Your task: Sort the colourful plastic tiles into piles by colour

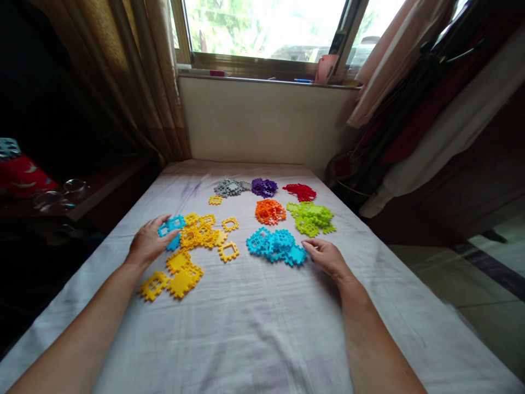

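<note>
My left hand (148,239) is closed on light blue interlocking plastic tiles (175,222), thumb over them, at the left edge of a spread of yellow tiles (197,234). More yellow tiles (180,278) lie nearer to me, beside my left wrist. At the right edge of a light blue tile pile (274,245) is my right hand (326,257), its fingers drawn together. Whether anything is between those fingertips is hidden. Solid squares and open window-like frames with toothed edges are mixed in the piles.
Behind lie piles of orange (270,212), lime green (311,218), red (301,191), purple (264,187) and grey tiles (230,187). One yellow frame (215,200) rests near the grey ones. A white sheet (229,339) covers the surface. Clothes (435,104) hang at right.
</note>
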`<state>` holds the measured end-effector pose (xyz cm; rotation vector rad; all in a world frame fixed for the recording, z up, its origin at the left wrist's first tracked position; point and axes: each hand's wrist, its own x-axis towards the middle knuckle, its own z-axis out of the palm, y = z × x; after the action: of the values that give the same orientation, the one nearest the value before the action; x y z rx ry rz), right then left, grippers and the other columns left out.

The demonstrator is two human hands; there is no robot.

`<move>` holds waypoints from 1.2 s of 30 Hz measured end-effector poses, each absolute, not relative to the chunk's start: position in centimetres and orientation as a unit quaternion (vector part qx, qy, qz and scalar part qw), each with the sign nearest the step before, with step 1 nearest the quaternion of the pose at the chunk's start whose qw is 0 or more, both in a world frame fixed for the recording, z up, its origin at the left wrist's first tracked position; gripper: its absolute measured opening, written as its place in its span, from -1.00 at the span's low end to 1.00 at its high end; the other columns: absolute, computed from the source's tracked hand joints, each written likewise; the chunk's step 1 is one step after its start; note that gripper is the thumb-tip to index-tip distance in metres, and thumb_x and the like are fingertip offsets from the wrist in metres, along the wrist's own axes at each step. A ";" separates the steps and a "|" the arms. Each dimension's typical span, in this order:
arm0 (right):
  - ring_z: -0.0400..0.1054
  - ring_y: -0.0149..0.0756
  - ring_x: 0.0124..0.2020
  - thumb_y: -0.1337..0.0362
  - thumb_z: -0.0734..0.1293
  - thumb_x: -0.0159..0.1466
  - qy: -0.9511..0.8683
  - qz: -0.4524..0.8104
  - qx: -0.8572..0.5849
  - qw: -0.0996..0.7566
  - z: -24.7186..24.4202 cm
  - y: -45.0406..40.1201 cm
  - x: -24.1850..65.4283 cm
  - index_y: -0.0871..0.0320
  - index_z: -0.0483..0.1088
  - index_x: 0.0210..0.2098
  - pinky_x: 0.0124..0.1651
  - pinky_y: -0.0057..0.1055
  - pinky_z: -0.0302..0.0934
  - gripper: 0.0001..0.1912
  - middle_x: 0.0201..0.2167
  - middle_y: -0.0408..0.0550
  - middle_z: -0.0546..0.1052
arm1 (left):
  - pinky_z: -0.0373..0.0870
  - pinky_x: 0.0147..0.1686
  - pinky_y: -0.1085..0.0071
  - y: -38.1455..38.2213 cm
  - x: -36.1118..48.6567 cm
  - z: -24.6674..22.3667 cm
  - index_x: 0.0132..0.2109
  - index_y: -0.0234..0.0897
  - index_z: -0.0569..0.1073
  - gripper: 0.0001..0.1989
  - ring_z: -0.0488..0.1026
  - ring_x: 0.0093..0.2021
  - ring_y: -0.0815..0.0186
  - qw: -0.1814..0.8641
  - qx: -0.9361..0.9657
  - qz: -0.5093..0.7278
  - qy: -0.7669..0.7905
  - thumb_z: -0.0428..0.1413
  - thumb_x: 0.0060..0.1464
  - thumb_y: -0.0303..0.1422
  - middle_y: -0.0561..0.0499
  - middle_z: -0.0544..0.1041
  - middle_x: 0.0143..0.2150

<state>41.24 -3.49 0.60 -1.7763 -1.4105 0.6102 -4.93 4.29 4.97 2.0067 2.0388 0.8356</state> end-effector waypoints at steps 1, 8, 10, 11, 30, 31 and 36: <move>0.40 -0.25 -0.48 -0.06 0.32 0.06 -0.547 0.206 -0.707 0.397 0.6 -3.4 41.2 0.12 0.61 -0.41 -0.37 -0.35 0.26 -0.60 -0.44 -0.02 0.62 | 0.40 0.10 0.06 3.5 -3.9 4.9 0.17 -0.18 0.36 -0.51 0.48 0.09 0.06 0.089 0.680 0.290 0.668 0.12 0.09 -0.20 -0.11 0.54 0.10; 0.36 -0.32 -0.52 -0.12 0.28 0.19 -0.610 0.269 -0.597 0.446 2.2 -4.1 36.6 0.14 0.56 -0.37 -0.42 -0.39 0.25 -0.55 -0.50 -0.05 0.58 | 0.38 0.17 0.21 -2.4 6.0 1.5 0.32 -0.07 0.20 -0.35 0.48 0.12 0.24 0.152 0.791 0.330 0.493 0.18 0.11 -0.22 -0.02 0.53 0.12; 0.33 -0.37 -0.55 -0.09 0.30 0.20 -0.625 0.340 -0.554 0.433 2.4 -4.5 34.5 0.14 0.56 -0.24 -0.45 -0.42 0.25 -0.56 -0.49 -0.08 0.58 | 0.40 0.15 0.16 -3.4 8.1 0.9 0.35 -0.10 0.15 -0.32 0.48 0.11 0.20 0.141 0.816 0.358 0.431 0.18 0.13 -0.25 -0.08 0.53 0.11; 0.33 -0.39 -0.55 -0.08 0.33 0.19 -0.625 0.365 -0.539 0.430 2.4 -4.6 33.6 0.15 0.55 -0.18 -0.46 -0.43 0.25 -0.56 -0.47 -0.09 0.58 | 0.41 0.14 0.14 -3.8 8.8 0.7 0.37 -0.10 0.12 -0.30 0.49 0.10 0.18 0.133 0.822 0.368 0.412 0.18 0.14 -0.25 -0.09 0.53 0.11; 0.25 -0.42 -0.55 -0.02 0.47 -0.08 -0.473 0.421 -0.593 0.497 2.8 -3.9 39.6 0.15 0.45 -0.25 -0.48 -0.46 0.16 -0.51 -0.55 -0.22 0.41 | 0.27 0.20 -0.02 -0.1 -4.3 3.3 0.18 -0.34 0.42 -0.44 0.36 0.20 -0.11 -0.025 0.619 0.212 0.756 -0.04 0.18 -0.08 -0.30 0.43 0.21; 0.26 -0.42 -0.53 -0.02 0.48 -0.08 -0.482 0.425 -0.591 0.487 2.5 -3.9 39.5 0.15 0.46 -0.28 -0.46 -0.45 0.18 -0.53 -0.54 -0.20 0.44 | 0.28 0.19 0.00 -0.1 -5.1 2.9 0.19 -0.34 0.42 -0.43 0.37 0.19 -0.11 -0.016 0.604 0.191 0.773 -0.04 0.17 -0.07 -0.31 0.43 0.21; 0.35 -0.36 -0.48 -0.05 0.46 -0.05 -0.532 0.383 -0.606 0.452 1.1 -3.7 39.1 0.15 0.54 -0.26 -0.40 -0.43 0.24 -0.53 -0.45 -0.10 0.55 | 0.31 0.12 0.02 -0.5 -5.8 1.9 0.20 -0.29 0.43 -0.39 0.40 0.15 -0.12 0.013 0.598 0.137 0.790 -0.05 0.17 0.01 -0.29 0.49 0.15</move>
<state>39.12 -3.75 1.05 -1.4961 -1.3141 0.9453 -5.84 -0.54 1.89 1.8634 2.4603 0.4269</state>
